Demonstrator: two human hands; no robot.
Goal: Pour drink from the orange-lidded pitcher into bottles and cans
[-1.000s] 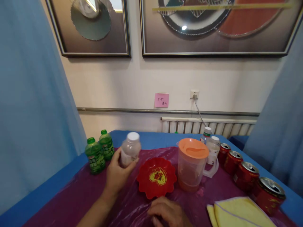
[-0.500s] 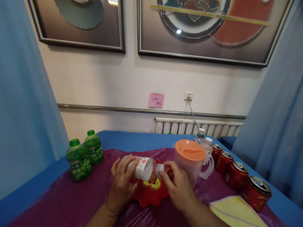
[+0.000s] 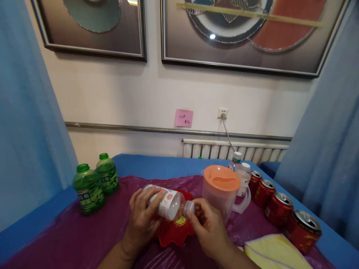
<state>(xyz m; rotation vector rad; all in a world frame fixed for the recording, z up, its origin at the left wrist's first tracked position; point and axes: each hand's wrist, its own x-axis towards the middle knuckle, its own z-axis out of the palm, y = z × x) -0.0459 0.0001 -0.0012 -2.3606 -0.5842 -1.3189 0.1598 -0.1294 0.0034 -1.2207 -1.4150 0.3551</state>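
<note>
A clear plastic bottle (image 3: 168, 203) with a white patterned label lies tilted sideways in my left hand (image 3: 144, 216), whose fingers wrap round its body. Its neck points right, and the thumb and fingers of my right hand (image 3: 207, 226) close on the white cap (image 3: 190, 207). Below the bottle sits a red scalloped dish (image 3: 174, 237) with yellow markings, partly hidden by the bottle and my left hand. Just beyond my right hand stands a clear pitcher (image 3: 214, 196) with an orange lid (image 3: 221, 178).
Two green bottles (image 3: 88, 192) stand at the left. Several red cans (image 3: 279, 209) line the right side, with two clear bottles (image 3: 243, 172) behind the pitcher. A yellow cloth (image 3: 273, 252) lies at the front right. Purple sheeting (image 3: 112, 228) covers the blue table (image 3: 157, 165).
Bottle and cap have shifted slightly down and left in view, with both hands still on them. The surrounding objects have also shifted a little left with the camera.
</note>
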